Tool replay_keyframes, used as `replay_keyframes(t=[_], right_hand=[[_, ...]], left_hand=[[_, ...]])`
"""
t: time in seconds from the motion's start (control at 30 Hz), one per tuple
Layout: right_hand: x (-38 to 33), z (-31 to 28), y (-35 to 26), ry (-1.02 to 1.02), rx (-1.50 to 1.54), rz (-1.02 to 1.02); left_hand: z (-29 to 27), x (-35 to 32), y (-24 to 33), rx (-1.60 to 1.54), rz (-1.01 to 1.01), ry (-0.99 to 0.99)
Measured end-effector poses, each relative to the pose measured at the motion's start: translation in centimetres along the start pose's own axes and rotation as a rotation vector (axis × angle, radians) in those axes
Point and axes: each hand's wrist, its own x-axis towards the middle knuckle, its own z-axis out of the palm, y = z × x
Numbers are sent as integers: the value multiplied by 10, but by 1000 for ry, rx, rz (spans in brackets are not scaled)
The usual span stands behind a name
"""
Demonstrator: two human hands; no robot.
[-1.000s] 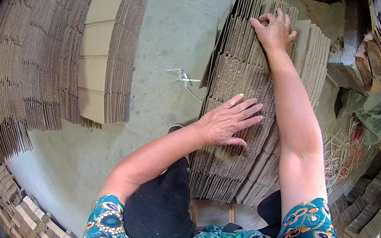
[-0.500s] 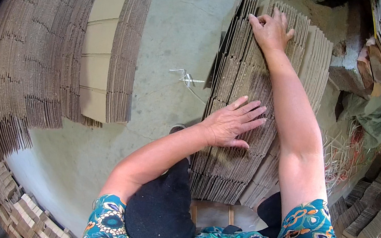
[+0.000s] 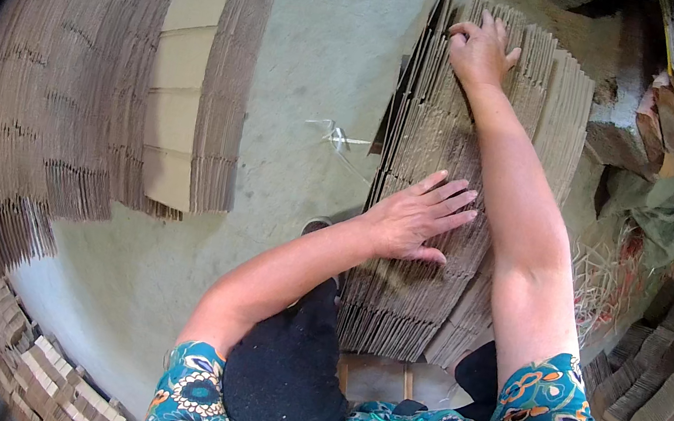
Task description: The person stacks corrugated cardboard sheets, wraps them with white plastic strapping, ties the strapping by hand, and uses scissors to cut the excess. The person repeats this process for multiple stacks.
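Observation:
A long stack of folded brown cardboard sheets (image 3: 427,145) stands on edge in front of me, running away from my knees. Across its nearer half lies my left hand (image 3: 421,222), palm down with its fingers spread over the edges and holding nothing. At the far end my right hand (image 3: 480,55) rests on top, its fingers bent and closed on the upper edges of the sheets. My palm hides where those fingertips meet the cardboard. A lighter row of cardboard (image 3: 565,114) runs along the stack's right side.
Long rows of packed cardboard (image 3: 68,71) cover the left side. A white strap (image 3: 336,135) lies on the concrete floor (image 3: 308,56). At right are a green cloth (image 3: 645,211), tangled strapping (image 3: 608,280) and more cardboard bundles (image 3: 637,373). Further bundles (image 3: 55,377) sit at lower left.
The dark gap among the sheets at the stack's far left has narrowed, and those sheets lean further right. Both hands have shifted slightly right in the view; the left stays spread flat.

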Motion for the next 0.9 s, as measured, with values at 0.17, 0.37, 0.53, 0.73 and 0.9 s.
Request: replay_keyframes(t=[0.17, 0.37, 0.53, 0.73, 0.9], right_hand=[[-11, -7, -36, -75, -162, 18], [-9, 6, 1, 36, -172, -35], [-12, 16, 3, -27, -327, -76], [-9, 18, 8, -41, -358, -82], [-5, 22, 17, -18, -379, -108]], left_hand=[[6, -9, -4, -57, 29, 119], [-53, -82, -81, 331, -425, 651], [-104, -216, -135, 747, -1214, 653], [-107, -248, -146, 705, -1293, 564], [-122, -239, -143, 707, -1284, 507]])
